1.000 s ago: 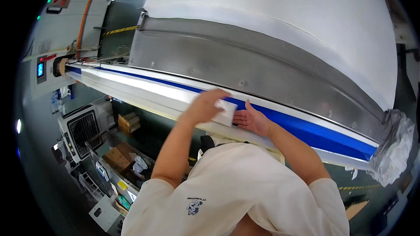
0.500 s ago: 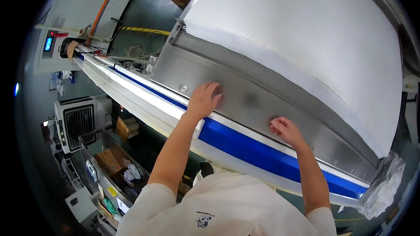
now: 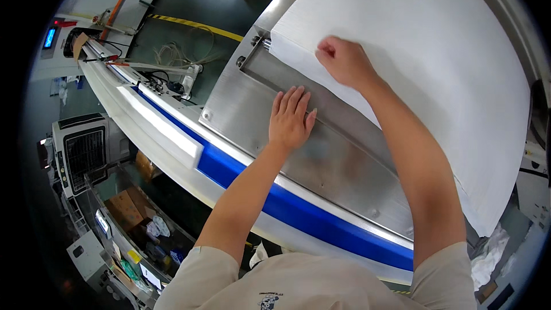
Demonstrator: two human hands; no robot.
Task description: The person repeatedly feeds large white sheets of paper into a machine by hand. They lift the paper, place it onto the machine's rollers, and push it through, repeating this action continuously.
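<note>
- Apparently for support, the left hand (image 3: pixel 291 119) lies palm-down on the metal plate (image 3: pixel 241 112) mid-frame, its grip spread and holding nothing.
- Over the white sheet (image 3: pixel 459 57), upper right, the right hand (image 3: pixel 347 64) curls inward; I cannot tell how closed its grip is, or on what.
- Right forearm reaches farther up-frame.

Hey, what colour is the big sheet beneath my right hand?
The sheet beneath your right hand is white, best seen in the head view.
</note>
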